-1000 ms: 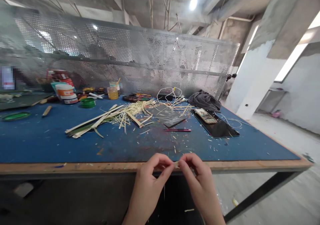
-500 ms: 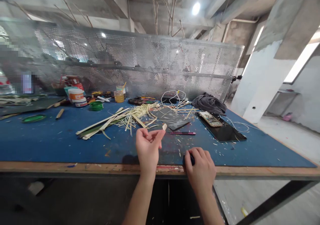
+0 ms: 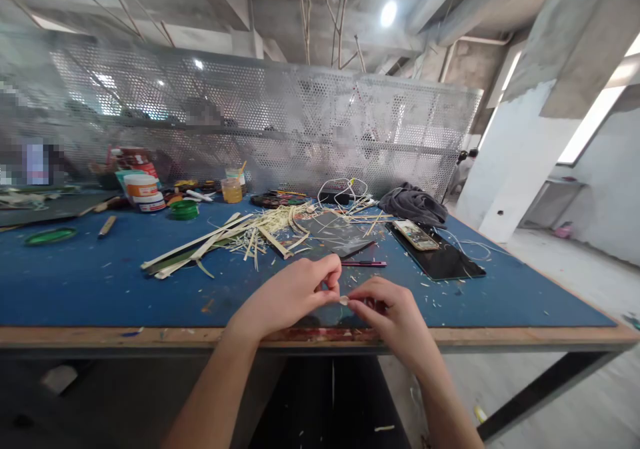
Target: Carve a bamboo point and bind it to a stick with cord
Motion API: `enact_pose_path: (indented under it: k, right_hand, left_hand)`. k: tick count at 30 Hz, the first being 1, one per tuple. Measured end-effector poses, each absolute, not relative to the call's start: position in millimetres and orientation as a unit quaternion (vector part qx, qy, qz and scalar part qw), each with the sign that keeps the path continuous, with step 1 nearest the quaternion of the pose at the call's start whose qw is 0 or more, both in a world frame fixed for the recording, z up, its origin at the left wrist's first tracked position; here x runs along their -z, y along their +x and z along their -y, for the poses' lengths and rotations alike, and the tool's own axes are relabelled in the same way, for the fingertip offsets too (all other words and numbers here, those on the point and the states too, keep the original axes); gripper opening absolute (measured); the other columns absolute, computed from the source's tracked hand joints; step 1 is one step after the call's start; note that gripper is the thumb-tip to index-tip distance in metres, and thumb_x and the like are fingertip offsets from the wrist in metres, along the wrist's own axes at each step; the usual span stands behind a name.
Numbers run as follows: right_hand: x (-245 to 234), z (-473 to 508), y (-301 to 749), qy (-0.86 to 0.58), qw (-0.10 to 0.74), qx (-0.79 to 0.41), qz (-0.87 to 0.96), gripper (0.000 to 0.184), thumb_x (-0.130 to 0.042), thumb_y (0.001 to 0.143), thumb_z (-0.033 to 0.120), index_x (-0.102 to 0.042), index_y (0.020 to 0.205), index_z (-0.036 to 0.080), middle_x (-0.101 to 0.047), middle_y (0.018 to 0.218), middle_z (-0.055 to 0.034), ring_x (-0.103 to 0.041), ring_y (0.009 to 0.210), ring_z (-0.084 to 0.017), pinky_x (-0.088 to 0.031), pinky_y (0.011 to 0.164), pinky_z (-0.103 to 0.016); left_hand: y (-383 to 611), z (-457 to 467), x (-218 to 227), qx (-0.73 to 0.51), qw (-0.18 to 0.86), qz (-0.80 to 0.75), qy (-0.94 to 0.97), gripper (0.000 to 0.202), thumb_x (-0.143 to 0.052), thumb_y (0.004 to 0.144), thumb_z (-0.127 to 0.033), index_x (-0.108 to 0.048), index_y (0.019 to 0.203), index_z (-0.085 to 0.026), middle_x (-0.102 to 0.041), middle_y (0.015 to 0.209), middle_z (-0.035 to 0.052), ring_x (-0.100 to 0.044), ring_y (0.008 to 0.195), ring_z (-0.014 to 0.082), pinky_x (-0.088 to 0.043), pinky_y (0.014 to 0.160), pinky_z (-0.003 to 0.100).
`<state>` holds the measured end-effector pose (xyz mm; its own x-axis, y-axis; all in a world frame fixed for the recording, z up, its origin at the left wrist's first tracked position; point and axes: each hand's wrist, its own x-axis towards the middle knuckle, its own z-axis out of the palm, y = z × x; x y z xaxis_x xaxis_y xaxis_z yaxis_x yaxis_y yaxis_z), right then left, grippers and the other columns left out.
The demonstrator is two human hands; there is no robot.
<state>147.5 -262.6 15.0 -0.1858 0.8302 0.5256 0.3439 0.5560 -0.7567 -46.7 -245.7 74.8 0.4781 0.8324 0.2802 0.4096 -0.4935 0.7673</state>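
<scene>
Pale bamboo sliver (image 3: 344,300), tiny, over the near edge | we pinch it between left hand (image 3: 290,296) and right hand (image 3: 395,316) fingertips | blue worktop (image 3: 100,289) strewn with shavings (image 3: 265,226) | perforated metal screen (image 3: 250,122) far.

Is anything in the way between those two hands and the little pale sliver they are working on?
Nothing visible. The left hand and right hand both pinch the pale sliver directly, above the near edge of the blue table.
</scene>
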Motion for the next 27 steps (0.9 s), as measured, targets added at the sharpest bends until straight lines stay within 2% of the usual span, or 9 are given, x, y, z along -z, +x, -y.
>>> enact_pose_path:
  k: [3, 8, 11, 14, 17, 19, 22, 25, 27]
  right_hand:
    - [-10.5, 263.9, 144.2, -0.411, 0.515, -0.265, 0.704, 0.012, -0.070, 0.080, 0.027, -0.075, 0.070, 0.022, -0.066, 0.066, -0.0003, -0.053, 0.059, -0.014, -0.038, 0.055, -0.025]
    - [5.2, 256.7, 138.3, -0.462, 0.606, -0.279, 0.584, 0.027, -0.065, 0.084, 0.038, -0.073, 0.071, 0.016, -0.062, 0.063, -0.0014, -0.051, 0.058, -0.014, -0.039, 0.054, -0.026]
    - [10.5, 250.0, 137.0, -0.478, 0.632, -0.284, 0.540, 0.034, -0.063, 0.083, 0.045, -0.073, 0.071, 0.014, -0.060, 0.059, -0.0012, -0.047, 0.052, -0.013, -0.036, 0.049, -0.025]
    - [11.9, 246.4, 139.5, -0.495, 0.625, -0.280, 0.535, 0.040, -0.060, 0.084, 0.050, -0.073, 0.074, 0.013, -0.058, 0.056, -0.0004, -0.043, 0.048, -0.012, -0.034, 0.046, -0.025]
    - [11.5, 242.2, 150.5, -0.525, 0.583, -0.258, 0.564, 0.042, -0.056, 0.088, 0.050, -0.074, 0.081, 0.013, -0.062, 0.060, -0.0006, -0.048, 0.050, -0.012, -0.036, 0.048, -0.025]
    - [10.8, 233.6, 164.2, -0.551, 0.523, -0.238, 0.605, 0.036, -0.061, 0.087, 0.045, -0.074, 0.076, 0.014, -0.063, 0.060, 0.0003, -0.053, 0.054, -0.013, -0.039, 0.052, -0.025]
    - [5.5, 205.0, 191.2, -0.589, 0.389, -0.202, 0.679, 0.031, -0.075, 0.079, 0.038, -0.068, 0.062, 0.013, -0.059, 0.054, 0.0031, -0.056, 0.052, -0.012, -0.043, 0.051, -0.024]
    - [-9.3, 156.9, 214.4, -0.632, 0.298, -0.121, 0.705, 0.027, -0.060, 0.095, 0.040, -0.066, 0.098, 0.013, -0.068, 0.091, -0.0013, -0.066, 0.074, -0.016, -0.056, 0.067, -0.031]
    - [-21.3, 118.9, 221.2, -0.648, 0.254, -0.053, 0.716, 0.029, -0.060, 0.095, 0.037, -0.063, 0.112, 0.014, -0.066, 0.110, -0.0047, -0.066, 0.092, -0.023, -0.057, 0.078, -0.039]
  left_hand:
    - [-40.0, 243.8, -72.6, -0.359, 0.304, -0.393, 0.790, 0.013, -0.065, 0.075, -0.016, -0.055, 0.071, -0.022, -0.062, 0.065, -0.0047, -0.051, 0.055, 0.0127, -0.034, 0.051, 0.021]
    - [-36.8, 231.7, -52.8, -0.497, 0.248, -0.446, 0.702, 0.021, -0.054, 0.089, -0.038, -0.040, 0.082, -0.024, -0.063, 0.079, -0.0033, -0.055, 0.055, 0.0108, -0.044, 0.054, 0.021]
    - [-47.7, 225.7, -38.5, -0.493, 0.219, -0.486, 0.687, 0.023, -0.052, 0.090, -0.042, -0.042, 0.081, -0.024, -0.063, 0.075, -0.0015, -0.056, 0.054, 0.0125, -0.045, 0.053, 0.023]
    - [-62.0, 223.9, -23.5, -0.443, 0.176, -0.521, 0.708, 0.019, -0.055, 0.087, -0.041, -0.051, 0.083, -0.023, -0.064, 0.078, 0.0011, -0.063, 0.069, 0.0190, -0.049, 0.063, 0.028]
    - [-71.5, 224.0, -7.8, -0.383, 0.123, -0.539, 0.740, 0.015, -0.062, 0.080, -0.036, -0.059, 0.083, -0.022, -0.067, 0.094, 0.0076, -0.063, 0.097, 0.0301, -0.049, 0.084, 0.042]
    - [-73.0, 224.1, 1.3, -0.350, 0.094, -0.540, 0.760, 0.014, -0.063, 0.079, -0.034, -0.062, 0.085, -0.021, -0.067, 0.106, 0.0111, -0.057, 0.112, 0.0354, -0.044, 0.095, 0.049]
    - [-70.2, 223.9, 9.5, -0.314, 0.065, -0.533, 0.783, 0.014, -0.060, 0.084, -0.030, -0.063, 0.094, -0.021, -0.066, 0.113, 0.0116, -0.056, 0.115, 0.0347, -0.041, 0.099, 0.051]
    - [-67.2, 222.8, 11.8, -0.294, 0.047, -0.531, 0.793, 0.015, -0.060, 0.087, -0.027, -0.063, 0.099, -0.020, -0.067, 0.112, 0.0114, -0.059, 0.111, 0.0335, -0.043, 0.098, 0.051]
    - [-67.0, 222.3, 12.0, -0.286, 0.039, -0.534, 0.795, 0.016, -0.060, 0.088, -0.027, -0.063, 0.102, -0.018, -0.066, 0.113, 0.0119, -0.058, 0.113, 0.0335, -0.043, 0.098, 0.052]
